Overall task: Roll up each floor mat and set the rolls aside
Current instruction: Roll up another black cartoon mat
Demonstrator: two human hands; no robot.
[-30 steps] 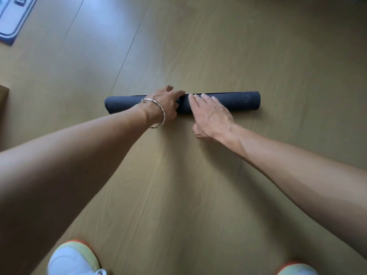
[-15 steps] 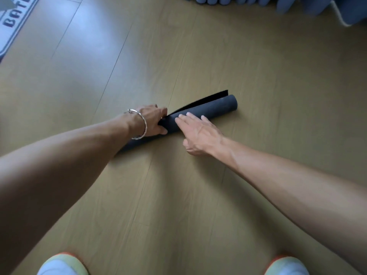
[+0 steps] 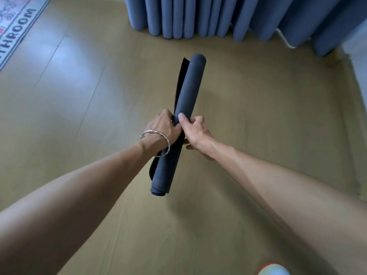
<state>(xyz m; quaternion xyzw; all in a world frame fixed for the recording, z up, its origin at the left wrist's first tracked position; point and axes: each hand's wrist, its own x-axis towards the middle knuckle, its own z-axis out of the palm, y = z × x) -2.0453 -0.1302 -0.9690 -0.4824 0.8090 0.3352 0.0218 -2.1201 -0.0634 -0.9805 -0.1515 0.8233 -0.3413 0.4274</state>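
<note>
A dark blue-grey rolled floor mat [image 3: 188, 90] is held up off the wooden floor, pointing away from me, its loose black outer flap standing off along the left side. My left hand [image 3: 164, 128], with a silver bangle on the wrist, grips the roll at its middle from the left. My right hand [image 3: 193, 130] grips the same spot from the right, thumb pressed on top of the roll. The near end of the roll shows its spiral edge.
A flat printed bathroom mat [image 3: 14, 30] lies on the floor at the far left. Blue curtains [image 3: 228, 14] hang to the floor at the back. The toe of my shoe [image 3: 275, 269] shows at the bottom right.
The roll lay on the floor under both hands. My hands closed around it, lifted it and turned it to point away from me. The view tilted up toward the curtains.
</note>
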